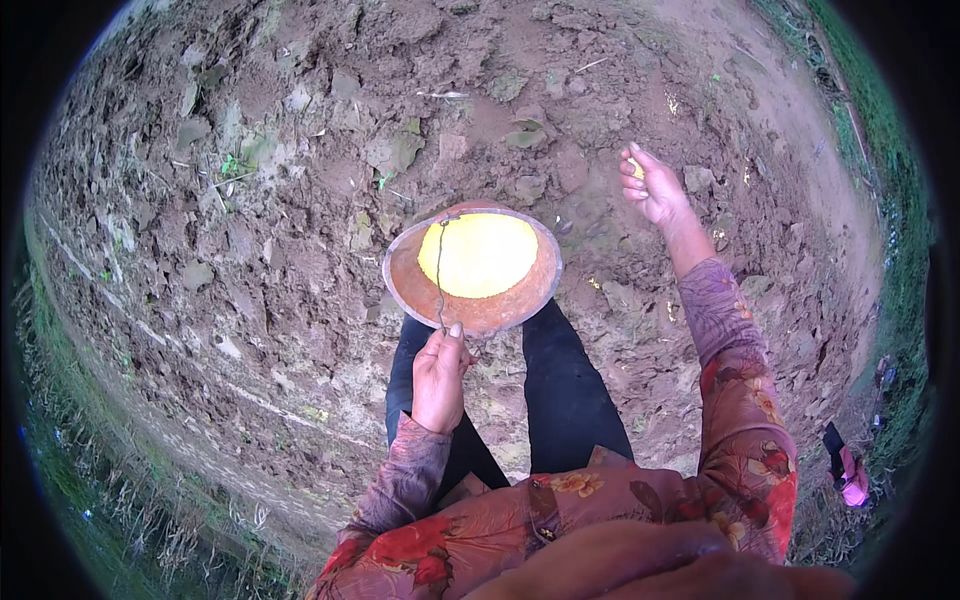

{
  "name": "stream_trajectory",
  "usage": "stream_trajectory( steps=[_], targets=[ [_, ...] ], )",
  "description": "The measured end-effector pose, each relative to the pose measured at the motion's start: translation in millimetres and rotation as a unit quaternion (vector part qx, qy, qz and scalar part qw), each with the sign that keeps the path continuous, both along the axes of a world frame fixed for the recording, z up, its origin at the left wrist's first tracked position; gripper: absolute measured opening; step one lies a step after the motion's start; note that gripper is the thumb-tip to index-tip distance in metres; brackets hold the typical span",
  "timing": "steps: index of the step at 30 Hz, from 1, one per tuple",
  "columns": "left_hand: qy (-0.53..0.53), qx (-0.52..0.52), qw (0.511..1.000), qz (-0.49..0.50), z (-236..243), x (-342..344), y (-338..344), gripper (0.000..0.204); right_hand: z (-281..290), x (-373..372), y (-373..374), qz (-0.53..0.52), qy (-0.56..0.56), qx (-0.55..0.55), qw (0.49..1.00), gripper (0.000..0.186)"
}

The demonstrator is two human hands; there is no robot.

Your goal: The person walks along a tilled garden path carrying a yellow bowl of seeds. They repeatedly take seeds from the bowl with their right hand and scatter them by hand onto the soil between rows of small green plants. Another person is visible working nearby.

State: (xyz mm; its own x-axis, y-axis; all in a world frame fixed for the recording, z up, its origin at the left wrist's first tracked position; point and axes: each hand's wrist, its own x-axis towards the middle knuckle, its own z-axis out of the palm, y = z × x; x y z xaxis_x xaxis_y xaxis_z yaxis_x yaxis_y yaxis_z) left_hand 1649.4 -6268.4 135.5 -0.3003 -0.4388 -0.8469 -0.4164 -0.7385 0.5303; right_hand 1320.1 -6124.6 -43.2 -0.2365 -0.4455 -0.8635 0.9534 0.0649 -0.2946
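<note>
My left hand (438, 383) is closed around the end of a thin wire handle (440, 270). The handle belongs to a round reddish-brown pail (545, 285), which hangs in front of my legs. Bright yellow grains (482, 258) fill much of its inside; they are so overexposed that their kind is unclear. Out to the right, apart from the pail and above the soil, my right hand (655, 188) is closed, with a bit of yellow showing between its fingers. How many grains it holds is hidden.
Rough, cloddy brown soil (300, 120) surrounds me. Small clusters of yellow grains (672, 103) lie scattered on the right. A smoother dirt strip (800, 130) and green grass (870, 90) border that side. A pink and black item (850, 475) lies at lower right.
</note>
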Motion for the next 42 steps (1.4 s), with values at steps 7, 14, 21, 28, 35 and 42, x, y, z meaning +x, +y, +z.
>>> stream_trajectory(
  steps=[7, 14, 21, 28, 35, 42],
  targets=[
    [-0.016, 0.047, 0.998, 0.023, -17, 1, -35, 0.035, -21, 26, -81, -0.018, 0.037, -0.006, 0.999, 0.021],
    [-0.017, 0.045, 0.998, 0.044, -18, 29, -75, 0.035, -10, -20, -119, -0.013, 0.079, 0.020, 0.997, 0.024],
    [-0.027, 0.028, 0.993, 0.113, -22, 69, -116, 0.032, -4, -9, -204, 0.039, 0.141, 0.076, 0.986, 0.021],
    [-0.048, 0.019, 0.977, 0.206, -28, 116, -165, 0.031, -16, 83, -335, 0.161, 0.042, -0.001, 0.986, 0.016],
    [-0.057, 0.005, 0.962, 0.265, -26, 171, -195, 0.033, -2, 117, -405, 0.180, 0.108, 0.000, 0.978, 0.019],
    [-0.053, 0.022, 0.948, 0.313, -29, 213, -215, 0.032, -24, 234, -421, 0.366, -0.011, 0.056, 0.929, 0.018]
  ],
)
